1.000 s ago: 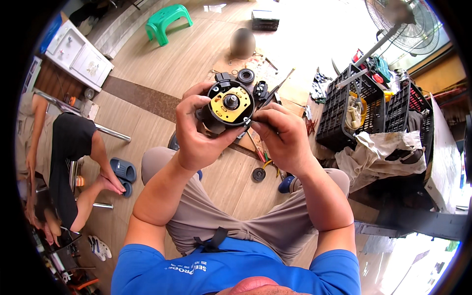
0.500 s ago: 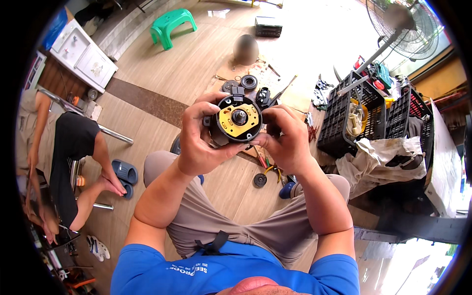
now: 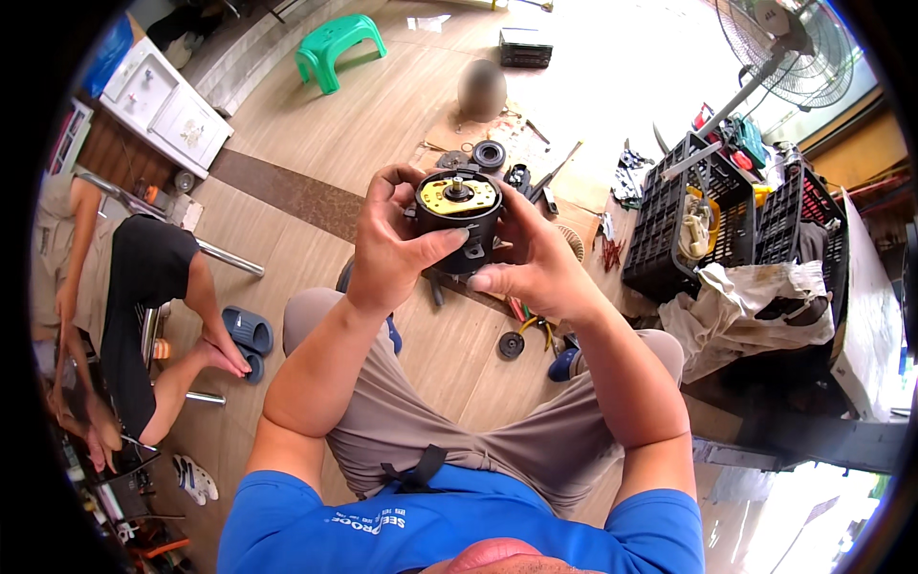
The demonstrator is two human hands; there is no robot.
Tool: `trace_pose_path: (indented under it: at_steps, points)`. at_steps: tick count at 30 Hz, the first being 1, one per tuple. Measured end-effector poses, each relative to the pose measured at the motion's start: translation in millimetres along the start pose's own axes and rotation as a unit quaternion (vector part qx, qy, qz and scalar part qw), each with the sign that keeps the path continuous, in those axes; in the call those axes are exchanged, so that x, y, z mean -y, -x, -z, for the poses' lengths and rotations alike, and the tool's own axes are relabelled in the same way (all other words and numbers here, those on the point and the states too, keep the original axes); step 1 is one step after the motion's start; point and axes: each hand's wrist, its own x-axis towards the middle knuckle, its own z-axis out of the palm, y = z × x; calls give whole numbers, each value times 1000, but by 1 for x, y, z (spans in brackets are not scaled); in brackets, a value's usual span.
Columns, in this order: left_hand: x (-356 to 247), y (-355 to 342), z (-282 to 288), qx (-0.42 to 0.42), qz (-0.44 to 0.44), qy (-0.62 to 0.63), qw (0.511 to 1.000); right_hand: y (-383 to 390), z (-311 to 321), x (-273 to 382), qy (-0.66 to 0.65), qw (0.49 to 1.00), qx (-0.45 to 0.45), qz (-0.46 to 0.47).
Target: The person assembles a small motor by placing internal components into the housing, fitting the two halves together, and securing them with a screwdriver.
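We see strong light at the upper right bleaching the floor [image 3: 426, 96] white, and more glare at lower right. The left hand [image 3: 394, 244] and right hand [image 3: 534, 256] look fairly sharp; a round patch [image 3: 482, 91] beyond is smeared. Edges bow near the black rim.

You faced a wood-look floor [image 3: 277, 129], crossed by a speckled brown strip [image 3: 287, 196] and partly whitened by glare [image 3: 622, 67]; a green plastic stool [image 3: 337, 34] stood ahead, a white cabinet [image 3: 172, 107] to your left, a pedestal fan [image 3: 782, 31] right.
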Motion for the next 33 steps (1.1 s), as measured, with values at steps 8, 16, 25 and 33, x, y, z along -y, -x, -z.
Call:
trace_pose_path:
  at_steps: [8,16,25,33]
  points:
    - [8,5,-4,27,-19,-73,997,2,-15,-28,128,980,-135,77]
    - [12,8,1,73,-70,-125,987,7,-18,-35,148,970,-131,142]
    - [1,10,4,81,4,-177,981,10,-18,-36,128,973,-111,153]
    - [-4,12,5,103,-24,-225,969,13,-18,-44,149,969,-100,168]
